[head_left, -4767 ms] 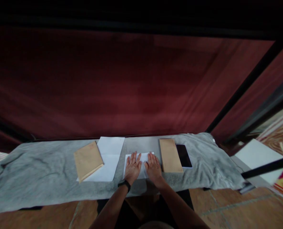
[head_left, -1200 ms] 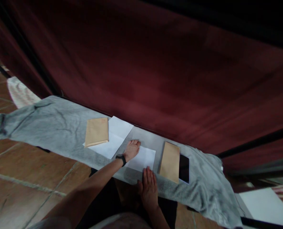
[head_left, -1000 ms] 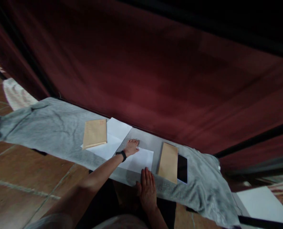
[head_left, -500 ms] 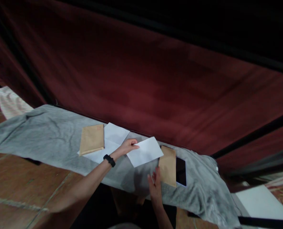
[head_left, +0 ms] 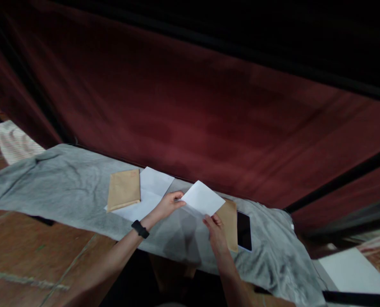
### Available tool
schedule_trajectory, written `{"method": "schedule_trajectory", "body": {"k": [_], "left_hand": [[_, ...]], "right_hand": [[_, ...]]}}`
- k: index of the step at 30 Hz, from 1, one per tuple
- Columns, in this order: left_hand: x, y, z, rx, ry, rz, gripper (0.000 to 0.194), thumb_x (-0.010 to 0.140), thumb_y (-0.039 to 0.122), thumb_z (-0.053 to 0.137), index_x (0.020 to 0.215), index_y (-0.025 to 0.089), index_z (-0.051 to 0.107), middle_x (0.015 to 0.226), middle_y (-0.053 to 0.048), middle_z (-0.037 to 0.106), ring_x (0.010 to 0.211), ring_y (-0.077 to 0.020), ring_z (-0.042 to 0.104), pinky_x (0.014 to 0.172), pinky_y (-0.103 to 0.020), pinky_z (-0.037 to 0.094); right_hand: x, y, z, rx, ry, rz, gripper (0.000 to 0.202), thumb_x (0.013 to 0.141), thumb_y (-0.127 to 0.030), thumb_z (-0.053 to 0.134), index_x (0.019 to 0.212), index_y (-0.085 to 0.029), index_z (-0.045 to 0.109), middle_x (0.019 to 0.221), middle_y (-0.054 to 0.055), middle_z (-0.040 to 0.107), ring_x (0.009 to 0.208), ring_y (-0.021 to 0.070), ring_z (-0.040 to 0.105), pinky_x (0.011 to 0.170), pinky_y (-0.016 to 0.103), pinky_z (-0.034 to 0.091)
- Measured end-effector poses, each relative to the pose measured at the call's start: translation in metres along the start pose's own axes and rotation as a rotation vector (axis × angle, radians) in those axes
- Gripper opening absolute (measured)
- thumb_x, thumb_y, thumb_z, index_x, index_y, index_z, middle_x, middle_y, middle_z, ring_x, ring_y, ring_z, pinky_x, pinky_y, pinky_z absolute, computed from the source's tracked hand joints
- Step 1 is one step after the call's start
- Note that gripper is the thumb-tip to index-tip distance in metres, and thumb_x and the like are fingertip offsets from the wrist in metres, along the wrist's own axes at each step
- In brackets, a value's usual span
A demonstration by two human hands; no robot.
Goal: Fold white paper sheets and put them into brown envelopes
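A folded sheet of white paper is held up between my two hands, above the grey cloth. My left hand, with a black band on its wrist, pinches the paper's left corner. At its lower right edge, my right hand grips it between thumb and fingers. Partly behind the paper and my right hand lies a brown envelope. To the left, another brown envelope rests on top of creased white paper.
A dark-screened tablet or phone lies right of the nearer envelope. The grey cloth covers a long, narrow surface. Behind it hangs a dark red fabric wall with black bars. Brown floor tiles show at lower left.
My right hand has risen from beside the right envelope and closed on the white paper. The paper has turned and tilted, while my left hand keeps its hold.
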State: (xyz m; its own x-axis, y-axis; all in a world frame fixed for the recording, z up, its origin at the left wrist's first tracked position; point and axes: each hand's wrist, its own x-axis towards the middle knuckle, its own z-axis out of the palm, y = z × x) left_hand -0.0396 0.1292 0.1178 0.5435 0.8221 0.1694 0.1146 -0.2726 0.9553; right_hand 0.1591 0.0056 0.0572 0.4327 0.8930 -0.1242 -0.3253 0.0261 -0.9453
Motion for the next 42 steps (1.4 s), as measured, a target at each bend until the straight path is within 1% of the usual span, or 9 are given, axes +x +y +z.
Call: {"method": "schedule_trajectory", "body": {"k": [4, 9, 13, 19, 25, 28, 32, 36, 42], "left_hand": [[0.002, 0.001, -0.005, 0.164, 0.035, 0.146, 0.017, 0.083, 0.035, 0.066, 0.083, 0.018, 0.068, 0.081, -0.001, 0.068, 0.08, -0.018, 0.06, 0.077, -0.029, 0.047], [-0.005, -0.002, -0.008, 0.309, 0.12, 0.4, 0.014, 0.091, 0.027, 0.06, 0.09, 0.022, 0.073, 0.097, -0.006, 0.072, 0.094, -0.0213, 0.062, 0.086, -0.035, 0.048], [-0.022, -0.008, -0.008, 0.377, 0.062, 0.434, 0.017, 0.093, 0.027, 0.058, 0.104, 0.024, 0.071, 0.108, -0.007, 0.07, 0.102, -0.0223, 0.062, 0.09, -0.036, 0.048], [-0.032, -0.014, -0.006, 0.317, 0.061, 0.309, 0.015, 0.088, 0.022, 0.059, 0.096, 0.023, 0.072, 0.099, -0.005, 0.072, 0.095, -0.0216, 0.064, 0.085, -0.034, 0.048], [-0.015, -0.03, 0.002, 0.036, 0.192, -0.067, 0.017, 0.078, 0.035, 0.065, 0.073, 0.018, 0.065, 0.066, 0.002, 0.059, 0.062, -0.0136, 0.054, 0.06, -0.024, 0.041], [-0.018, -0.053, 0.008, -0.035, 0.212, -0.235, 0.025, 0.077, 0.042, 0.063, 0.072, 0.018, 0.059, 0.063, 0.004, 0.056, 0.059, -0.0124, 0.052, 0.057, -0.023, 0.04], [-0.029, -0.085, 0.016, 0.039, 0.215, -0.335, 0.017, 0.075, 0.034, 0.059, 0.07, 0.018, 0.057, 0.065, 0.002, 0.059, 0.06, -0.0148, 0.056, 0.057, -0.025, 0.042], [-0.032, -0.106, 0.023, 0.182, 0.233, -0.377, 0.003, 0.073, 0.019, 0.056, 0.075, 0.019, 0.059, 0.063, 0.002, 0.06, 0.062, -0.0159, 0.058, 0.059, -0.025, 0.042], [-0.038, -0.115, 0.03, 0.429, 0.258, -0.371, 0.033, 0.079, 0.01, 0.051, 0.109, 0.018, 0.062, 0.081, -0.002, 0.068, 0.074, -0.0186, 0.064, 0.072, -0.03, 0.047]], "right_hand": [[0.005, -0.01, -0.004, -0.173, 0.011, -0.199, 0.026, 0.079, -0.042, 0.071, 0.097, -0.023, 0.074, 0.1, 0.005, 0.075, 0.097, 0.0233, 0.067, 0.09, 0.037, 0.051], [0.004, -0.014, -0.007, -0.309, -0.092, -0.437, 0.014, 0.086, -0.032, 0.061, 0.092, -0.024, 0.072, 0.121, 0.008, 0.069, 0.115, 0.0241, 0.062, 0.099, 0.04, 0.047], [-0.006, -0.004, -0.008, -0.48, -0.137, -0.539, 0.022, 0.087, -0.021, 0.053, 0.098, -0.025, 0.071, 0.124, 0.008, 0.067, 0.12, 0.0219, 0.059, 0.107, 0.041, 0.042], [-0.018, -0.007, -0.011, -0.538, -0.168, -0.544, 0.03, 0.08, -0.021, 0.058, 0.108, -0.023, 0.069, 0.11, 0.008, 0.071, 0.107, 0.023, 0.065, 0.093, 0.035, 0.05], [0.0, -0.012, -0.002, -0.507, -0.004, -0.374, 0.025, 0.087, -0.036, 0.059, 0.102, -0.02, 0.07, 0.094, 0.005, 0.073, 0.085, 0.0201, 0.067, 0.075, 0.03, 0.052], [0.01, 0.006, -0.004, -0.499, -0.001, -0.322, 0.034, 0.089, -0.042, 0.057, 0.113, -0.02, 0.067, 0.098, 0.006, 0.073, 0.085, 0.0201, 0.067, 0.075, 0.03, 0.053], [0.006, 0.044, -0.017, -0.627, 0.039, -0.288, 0.048, 0.092, -0.045, 0.052, 0.134, -0.019, 0.055, 0.107, 0.01, 0.071, 0.087, 0.0215, 0.069, 0.077, 0.035, 0.056], [-0.012, 0.073, -0.021, -0.91, 0.0, -0.421, 0.044, 0.099, -0.038, 0.042, 0.137, -0.02, 0.054, 0.13, 0.014, 0.063, 0.114, 0.0255, 0.064, 0.097, 0.044, 0.052], [-0.035, 0.092, -0.01, -1.344, -0.213, -0.67, 0.049, 0.101, -0.031, 0.044, 0.148, -0.018, 0.043, 0.152, 0.015, 0.046, 0.142, 0.0275, 0.04, 0.114, 0.051, 0.038]]}}
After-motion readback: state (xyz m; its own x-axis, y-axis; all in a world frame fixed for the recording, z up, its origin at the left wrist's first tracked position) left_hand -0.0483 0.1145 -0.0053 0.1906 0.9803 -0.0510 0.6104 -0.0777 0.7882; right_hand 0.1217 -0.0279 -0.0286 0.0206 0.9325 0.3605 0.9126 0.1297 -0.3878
